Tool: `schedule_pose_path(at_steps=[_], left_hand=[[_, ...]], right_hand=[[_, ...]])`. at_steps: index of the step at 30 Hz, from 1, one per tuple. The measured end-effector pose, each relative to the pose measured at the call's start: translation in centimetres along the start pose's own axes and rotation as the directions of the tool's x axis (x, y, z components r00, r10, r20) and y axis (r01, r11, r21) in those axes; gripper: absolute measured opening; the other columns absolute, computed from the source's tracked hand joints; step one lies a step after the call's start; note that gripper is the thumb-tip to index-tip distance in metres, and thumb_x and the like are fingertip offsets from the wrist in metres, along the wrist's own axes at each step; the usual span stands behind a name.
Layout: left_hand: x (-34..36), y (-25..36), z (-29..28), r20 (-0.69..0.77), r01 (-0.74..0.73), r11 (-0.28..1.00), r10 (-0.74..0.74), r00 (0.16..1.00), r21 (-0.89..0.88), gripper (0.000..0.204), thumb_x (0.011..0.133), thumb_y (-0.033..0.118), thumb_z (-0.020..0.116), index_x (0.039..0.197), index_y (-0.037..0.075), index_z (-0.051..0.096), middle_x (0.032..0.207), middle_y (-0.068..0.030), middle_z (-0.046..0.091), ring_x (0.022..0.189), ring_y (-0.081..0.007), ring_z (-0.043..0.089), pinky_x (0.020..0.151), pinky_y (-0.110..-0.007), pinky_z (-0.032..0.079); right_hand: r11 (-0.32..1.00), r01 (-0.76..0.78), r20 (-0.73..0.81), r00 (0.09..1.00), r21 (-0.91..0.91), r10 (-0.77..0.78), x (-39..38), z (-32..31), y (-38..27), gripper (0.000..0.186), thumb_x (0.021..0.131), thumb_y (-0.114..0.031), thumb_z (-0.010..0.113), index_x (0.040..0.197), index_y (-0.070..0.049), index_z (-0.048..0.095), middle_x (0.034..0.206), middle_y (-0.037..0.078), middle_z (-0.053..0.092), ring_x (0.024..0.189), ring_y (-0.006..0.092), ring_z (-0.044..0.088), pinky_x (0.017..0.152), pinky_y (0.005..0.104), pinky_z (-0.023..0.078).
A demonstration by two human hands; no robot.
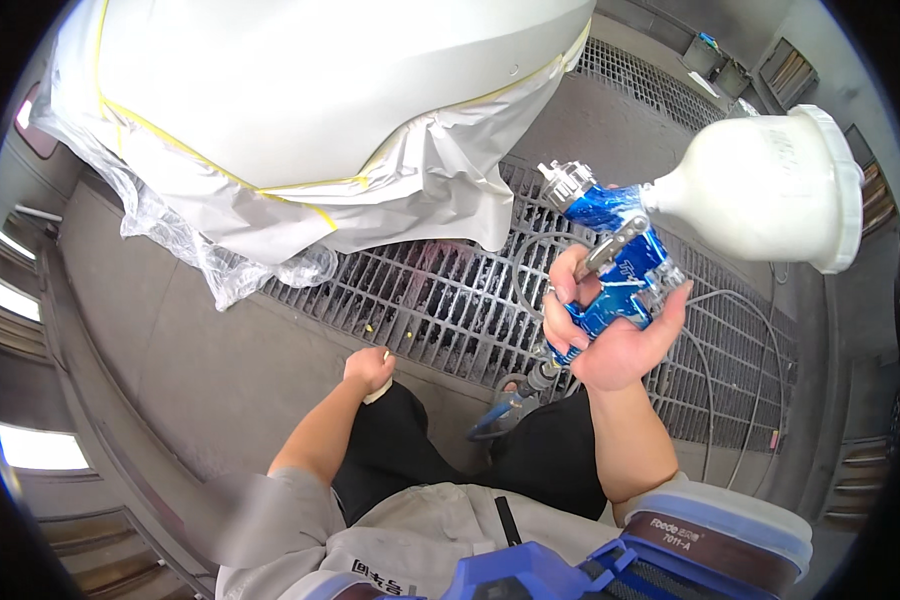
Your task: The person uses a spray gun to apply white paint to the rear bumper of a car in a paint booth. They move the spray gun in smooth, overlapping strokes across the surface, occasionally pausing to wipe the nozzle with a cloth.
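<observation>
My right hand (620,352) is wrapped round the blue handle of a paint spray gun (610,215), with fingers at its silver trigger. A large white paint cup (770,190) is joined to the gun and tilts out to the right. The silver nozzle end points up and left, toward a white car body panel (300,90), and is apart from it. An air hose (505,408) runs from the base of the handle down by my legs. Near my left knee, my left hand (370,372) is closed; a pale cream bit shows beneath it, too little to name.
White masking sheet (440,190), edged with yellow tape (200,150), hangs below the panel. Clear plastic film (220,275) trails at its left. A metal floor grating (420,310) runs under the panel, with thin hoses (705,370) across it at right. Respirator parts (710,535) show at the lower edge.
</observation>
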State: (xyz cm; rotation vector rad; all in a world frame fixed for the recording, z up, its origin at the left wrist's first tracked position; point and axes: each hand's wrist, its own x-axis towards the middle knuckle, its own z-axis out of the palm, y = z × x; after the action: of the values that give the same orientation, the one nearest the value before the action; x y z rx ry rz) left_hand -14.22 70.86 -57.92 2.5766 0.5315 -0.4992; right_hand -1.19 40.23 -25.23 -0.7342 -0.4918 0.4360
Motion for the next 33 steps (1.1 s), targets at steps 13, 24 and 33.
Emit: schedule_pose_path(at_steps=[13,24,33], left_hand=[[1.2,0.5,0.9,-0.092,0.093,0.971,-0.116,0.989,-0.219,0.043,0.089,0.04,0.053,0.096,0.001,0.069,0.101,-0.0262,0.07,0.101,-0.0463,0.065,0.09,-0.053,0.051],[0.8,-0.8,0.8,-0.06,0.041,0.997,-0.045,0.997,-0.063,0.043,0.087,0.043,0.054,0.097,0.004,0.069,0.102,-0.0237,0.071,0.102,-0.0449,0.065,0.088,-0.052,0.052],[-0.3,-3.6,0.5,-0.171,0.199,0.941,-0.251,0.953,-0.273,0.043,0.087,0.042,0.06,0.105,0.005,0.072,0.106,-0.024,0.072,0.105,-0.0437,0.066,0.092,-0.051,0.053]], right_hand=[[0.993,0.08,-0.033,0.996,-0.087,-0.084,-3.1,1.3,-0.3,0.109,0.085,-0.091,0.02,0.161,-0.013,0.018,0.088,0.013,0.053,0.048,0.012,0.044,0.044,0.0264,0.041],[0.996,0.077,-0.015,0.997,-0.045,-0.078,-4.3,0.7,-0.6,0.101,0.086,-0.09,0.022,0.159,-0.02,0.019,0.088,0.013,0.051,0.046,0.0122,0.041,0.044,0.0276,0.038],[0.994,0.056,-0.066,0.996,-0.092,-0.062,-4.1,1.0,0.3,0.106,0.081,-0.095,0.019,0.101,0.004,0.049,0.087,0.01,0.055,0.048,0.0093,0.045,0.044,0.0245,0.039]])
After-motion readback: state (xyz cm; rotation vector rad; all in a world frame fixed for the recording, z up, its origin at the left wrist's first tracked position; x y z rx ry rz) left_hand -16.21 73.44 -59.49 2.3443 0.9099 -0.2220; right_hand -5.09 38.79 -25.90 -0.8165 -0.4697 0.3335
